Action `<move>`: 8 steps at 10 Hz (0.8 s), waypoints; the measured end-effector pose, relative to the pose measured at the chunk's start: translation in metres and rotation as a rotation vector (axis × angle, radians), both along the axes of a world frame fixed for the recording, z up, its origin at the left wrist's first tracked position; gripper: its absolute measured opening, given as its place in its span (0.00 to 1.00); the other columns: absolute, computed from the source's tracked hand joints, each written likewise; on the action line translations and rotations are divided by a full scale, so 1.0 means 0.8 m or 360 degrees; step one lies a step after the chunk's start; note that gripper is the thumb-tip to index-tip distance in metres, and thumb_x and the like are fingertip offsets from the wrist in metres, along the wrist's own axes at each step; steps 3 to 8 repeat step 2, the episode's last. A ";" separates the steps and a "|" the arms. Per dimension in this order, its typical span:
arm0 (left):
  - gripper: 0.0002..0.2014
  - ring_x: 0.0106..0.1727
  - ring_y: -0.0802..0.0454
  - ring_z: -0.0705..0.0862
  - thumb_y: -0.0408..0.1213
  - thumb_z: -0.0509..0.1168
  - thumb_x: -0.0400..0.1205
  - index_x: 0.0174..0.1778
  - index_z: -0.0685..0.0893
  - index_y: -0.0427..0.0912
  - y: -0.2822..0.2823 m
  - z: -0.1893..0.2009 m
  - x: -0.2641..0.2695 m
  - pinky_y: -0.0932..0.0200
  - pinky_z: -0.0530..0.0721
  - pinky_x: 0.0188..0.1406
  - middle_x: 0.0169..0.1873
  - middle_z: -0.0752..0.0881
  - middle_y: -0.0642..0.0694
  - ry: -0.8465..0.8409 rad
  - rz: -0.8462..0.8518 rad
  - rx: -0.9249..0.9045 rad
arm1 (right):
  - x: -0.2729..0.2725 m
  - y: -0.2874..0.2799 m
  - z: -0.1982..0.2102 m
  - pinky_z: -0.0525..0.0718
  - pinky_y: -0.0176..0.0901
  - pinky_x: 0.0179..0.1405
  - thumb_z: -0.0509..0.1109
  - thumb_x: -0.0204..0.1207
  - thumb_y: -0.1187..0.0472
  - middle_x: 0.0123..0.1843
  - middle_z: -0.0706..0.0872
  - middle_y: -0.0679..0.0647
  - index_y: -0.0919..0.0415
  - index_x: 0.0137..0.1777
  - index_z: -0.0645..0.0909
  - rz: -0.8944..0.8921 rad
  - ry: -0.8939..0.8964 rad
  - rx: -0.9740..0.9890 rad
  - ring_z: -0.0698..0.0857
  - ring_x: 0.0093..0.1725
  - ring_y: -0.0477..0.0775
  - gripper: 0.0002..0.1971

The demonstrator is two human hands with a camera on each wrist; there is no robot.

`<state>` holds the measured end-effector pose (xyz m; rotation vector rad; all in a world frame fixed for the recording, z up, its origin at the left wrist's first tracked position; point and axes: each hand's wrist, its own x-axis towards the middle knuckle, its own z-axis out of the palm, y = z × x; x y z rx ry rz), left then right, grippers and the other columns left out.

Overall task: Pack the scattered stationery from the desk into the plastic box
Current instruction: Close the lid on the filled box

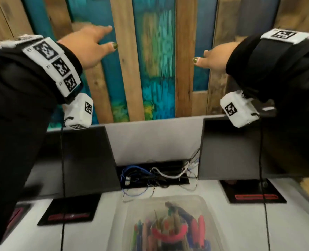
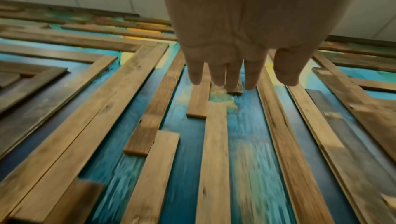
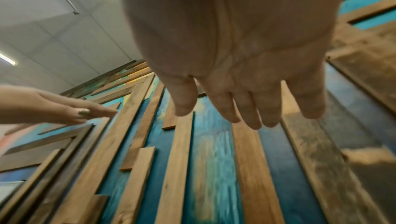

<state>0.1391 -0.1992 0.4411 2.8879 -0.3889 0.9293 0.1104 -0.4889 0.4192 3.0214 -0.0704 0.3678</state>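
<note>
A clear plastic box (image 1: 209, 211) sits on the white desk at the bottom centre of the head view, with its lid on. Inside lie several coloured pens, a pink ring-shaped item and scissors with blue handles (image 1: 182, 212). Both hands are raised high above the desk, in front of the wood-and-teal wall. My left hand (image 1: 91, 45) is flat with straight fingers and holds nothing; the left wrist view shows its empty palm (image 2: 235, 32). My right hand (image 1: 217, 57) is likewise flat and empty, fingers straight (image 3: 235, 58).
Two dark monitors (image 1: 88, 156) (image 1: 231, 147) stand on black bases either side of a cable tray with tangled wires (image 1: 155, 174). Thin cables hang from both wrist cameras down to the desk (image 1: 106, 232). The slatted wall (image 1: 123, 69) lies close behind the hands.
</note>
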 end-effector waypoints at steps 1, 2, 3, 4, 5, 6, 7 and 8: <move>0.29 0.81 0.47 0.58 0.51 0.53 0.86 0.82 0.57 0.49 -0.001 0.070 0.005 0.52 0.55 0.80 0.81 0.58 0.45 -0.0130 0.0009 -0.0030 | 0.007 -0.018 0.057 0.71 0.52 0.68 0.43 0.86 0.44 0.72 0.75 0.69 0.73 0.73 0.70 -0.0081 -0.0216 -0.0012 0.75 0.70 0.67 0.33; 0.29 0.82 0.48 0.55 0.50 0.54 0.86 0.82 0.55 0.48 0.000 0.116 0.009 0.52 0.52 0.81 0.82 0.56 0.45 -0.0185 0.0024 -0.0011 | -0.007 -0.021 0.099 0.76 0.52 0.60 0.47 0.85 0.43 0.66 0.79 0.70 0.74 0.69 0.74 -0.0199 -0.0425 0.0106 0.79 0.64 0.67 0.33; 0.29 0.82 0.48 0.55 0.50 0.54 0.86 0.82 0.55 0.48 0.000 0.116 0.009 0.52 0.52 0.81 0.82 0.56 0.45 -0.0185 0.0024 -0.0011 | -0.007 -0.021 0.099 0.76 0.52 0.60 0.47 0.85 0.43 0.66 0.79 0.70 0.74 0.69 0.74 -0.0199 -0.0425 0.0106 0.79 0.64 0.67 0.33; 0.29 0.82 0.48 0.55 0.50 0.54 0.86 0.82 0.55 0.48 0.000 0.116 0.009 0.52 0.52 0.81 0.82 0.56 0.45 -0.0185 0.0024 -0.0011 | -0.007 -0.021 0.099 0.76 0.52 0.60 0.47 0.85 0.43 0.66 0.79 0.70 0.74 0.69 0.74 -0.0199 -0.0425 0.0106 0.79 0.64 0.67 0.33; 0.29 0.82 0.48 0.55 0.50 0.54 0.86 0.82 0.55 0.48 0.000 0.116 0.009 0.52 0.52 0.81 0.82 0.56 0.45 -0.0185 0.0024 -0.0011 | -0.007 -0.021 0.099 0.76 0.52 0.60 0.47 0.85 0.43 0.66 0.79 0.70 0.74 0.69 0.74 -0.0199 -0.0425 0.0106 0.79 0.64 0.67 0.33; 0.29 0.82 0.48 0.55 0.50 0.54 0.86 0.82 0.55 0.48 0.000 0.116 0.009 0.52 0.52 0.81 0.82 0.56 0.45 -0.0185 0.0024 -0.0011 | -0.007 -0.021 0.099 0.76 0.52 0.60 0.47 0.85 0.43 0.66 0.79 0.70 0.74 0.69 0.74 -0.0199 -0.0425 0.0106 0.79 0.64 0.67 0.33; 0.29 0.82 0.48 0.55 0.50 0.54 0.86 0.82 0.55 0.48 0.000 0.116 0.009 0.52 0.52 0.81 0.82 0.56 0.45 -0.0185 0.0024 -0.0011 | -0.007 -0.021 0.099 0.76 0.52 0.60 0.47 0.85 0.43 0.66 0.79 0.70 0.74 0.69 0.74 -0.0199 -0.0425 0.0106 0.79 0.64 0.67 0.33; 0.29 0.82 0.48 0.55 0.50 0.54 0.86 0.82 0.55 0.48 0.000 0.116 0.009 0.52 0.52 0.81 0.82 0.56 0.45 -0.0185 0.0024 -0.0011 | -0.007 -0.021 0.099 0.76 0.52 0.60 0.47 0.85 0.43 0.66 0.79 0.70 0.74 0.69 0.74 -0.0199 -0.0425 0.0106 0.79 0.64 0.67 0.33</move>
